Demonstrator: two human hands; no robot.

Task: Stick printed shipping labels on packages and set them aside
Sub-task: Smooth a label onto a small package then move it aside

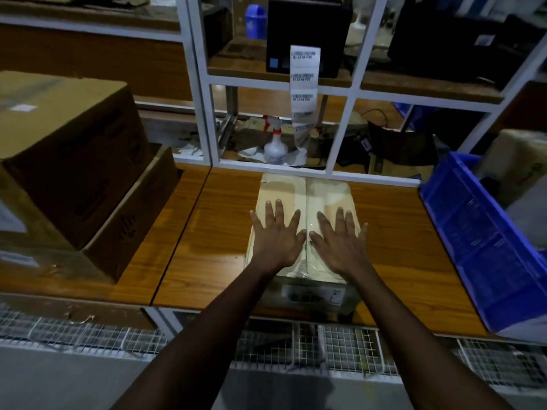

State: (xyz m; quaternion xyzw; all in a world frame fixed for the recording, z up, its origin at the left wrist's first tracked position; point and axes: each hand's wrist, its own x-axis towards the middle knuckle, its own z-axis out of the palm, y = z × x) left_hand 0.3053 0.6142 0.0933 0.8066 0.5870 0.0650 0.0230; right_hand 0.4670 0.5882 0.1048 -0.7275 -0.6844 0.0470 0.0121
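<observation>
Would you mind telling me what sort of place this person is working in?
Probably a warehouse packing station: a label printer trailing barcode labels, stacked cardboard boxes, and a blue crate.

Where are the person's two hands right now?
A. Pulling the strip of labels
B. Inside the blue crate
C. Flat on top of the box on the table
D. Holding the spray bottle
C: the left hand and the right hand lie side by side, fingers spread, on top of the box on the table, well short of the strip of labels.
</observation>
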